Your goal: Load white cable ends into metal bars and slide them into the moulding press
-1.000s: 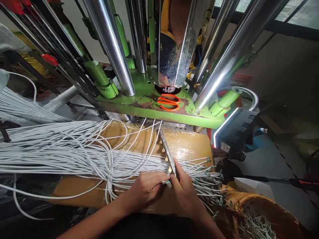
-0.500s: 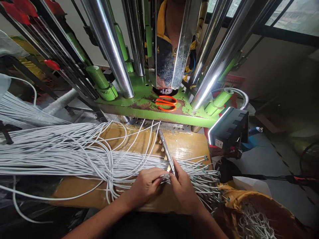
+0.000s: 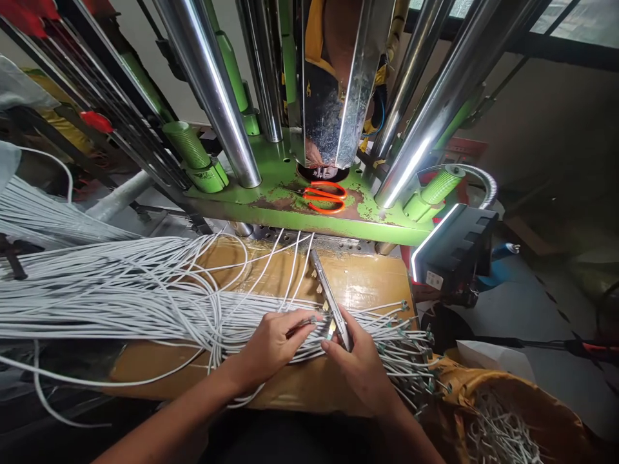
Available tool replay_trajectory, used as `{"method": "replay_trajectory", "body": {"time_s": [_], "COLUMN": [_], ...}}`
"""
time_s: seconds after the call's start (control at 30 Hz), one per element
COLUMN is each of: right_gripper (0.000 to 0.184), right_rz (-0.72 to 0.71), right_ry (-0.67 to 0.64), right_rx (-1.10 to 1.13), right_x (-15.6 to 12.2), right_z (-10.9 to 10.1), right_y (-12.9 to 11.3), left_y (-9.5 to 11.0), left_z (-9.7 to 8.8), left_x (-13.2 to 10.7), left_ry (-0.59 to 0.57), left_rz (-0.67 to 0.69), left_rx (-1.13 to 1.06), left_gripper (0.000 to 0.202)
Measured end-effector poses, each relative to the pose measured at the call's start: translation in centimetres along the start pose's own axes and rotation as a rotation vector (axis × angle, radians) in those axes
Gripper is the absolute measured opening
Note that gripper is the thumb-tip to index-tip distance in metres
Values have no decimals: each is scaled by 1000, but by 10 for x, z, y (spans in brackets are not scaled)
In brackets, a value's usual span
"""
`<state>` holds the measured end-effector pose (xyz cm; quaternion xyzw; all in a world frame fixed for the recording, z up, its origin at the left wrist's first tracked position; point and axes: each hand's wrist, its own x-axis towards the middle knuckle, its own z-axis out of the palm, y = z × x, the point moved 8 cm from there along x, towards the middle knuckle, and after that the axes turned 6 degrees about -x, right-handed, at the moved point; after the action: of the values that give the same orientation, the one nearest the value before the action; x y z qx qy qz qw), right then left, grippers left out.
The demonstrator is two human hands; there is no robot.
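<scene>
My right hand (image 3: 360, 364) grips the lower end of a narrow metal mould bar (image 3: 329, 293), which slants up and away to the left. Several small brass-coloured pieces stick out along its left side. At its lower end a pale green piece shows by my right thumb. Just left of the bar, my left hand (image 3: 278, 338) pinches a small greyish connector (image 3: 313, 319) between thumb and fingertips, apart from the bar. White cables (image 3: 159, 309) lie in a thick bundle beneath both hands, their greenish tips (image 3: 420, 338) fanning out on the right. The left palm is hidden.
A green press plate (image 3: 271, 209) between steel columns (image 3: 213, 96) stands ahead, with orange-handled scissors (image 3: 326, 197) on top. Brown sheeting (image 3: 377, 277) covers the work surface. To the right are a black box with a light strip (image 3: 454, 248) and a sack of white scraps (image 3: 507, 419).
My left hand has drawn left, away from the bar's lower end, with the small connector in its fingers. My right thumb has lifted a little. The view has shifted slightly.
</scene>
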<state>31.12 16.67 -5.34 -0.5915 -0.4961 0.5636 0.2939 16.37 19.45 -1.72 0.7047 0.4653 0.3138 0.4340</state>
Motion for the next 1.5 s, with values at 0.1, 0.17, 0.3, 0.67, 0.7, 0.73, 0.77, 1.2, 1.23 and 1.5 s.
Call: {"method": "replay_trajectory", "body": {"time_s": [0.1, 0.17, 0.3, 0.67, 0.7, 0.73, 0.77, 1.2, 1.23, 1.5], "right_gripper": [59, 60, 59, 50, 50, 50, 50, 54, 54, 58], "right_rz": [15, 28, 47, -8, -5, -4, -4, 34, 32, 88], "right_ry": [-12, -11, -12, -20, -8, -1, 4, -57, -55, -46], "right_rx": [37, 43, 61, 25, 26, 28, 30, 130, 131, 157], "right_x": [0, 0, 1, 2, 2, 2, 2, 4, 4, 3], "right_z": [0, 0, 0, -1, -2, -2, -3, 2, 2, 1], "right_y": [1, 1, 1, -8, -9, -9, -9, 1, 1, -1], "left_y": [10, 11, 10, -5, -12, -18, -21, -32, -30, -4], "left_z": [6, 8, 7, -1, -6, -10, -12, -17, -18, -17], "left_x": [3, 4, 5, 17, 16, 15, 14, 21, 24, 36], "left_ry": [-29, -27, 4, 129, 168, 196, 204, 91, 74, 77], "left_rz": [251, 345, 433, 82, -30, -118, -170, -311, -274, 266], "left_rx": [103, 124, 141, 19, -42, -114, -189, -448, -349, 118], "left_gripper": [25, 29, 37, 14, 16, 19, 23, 20, 18, 24]}}
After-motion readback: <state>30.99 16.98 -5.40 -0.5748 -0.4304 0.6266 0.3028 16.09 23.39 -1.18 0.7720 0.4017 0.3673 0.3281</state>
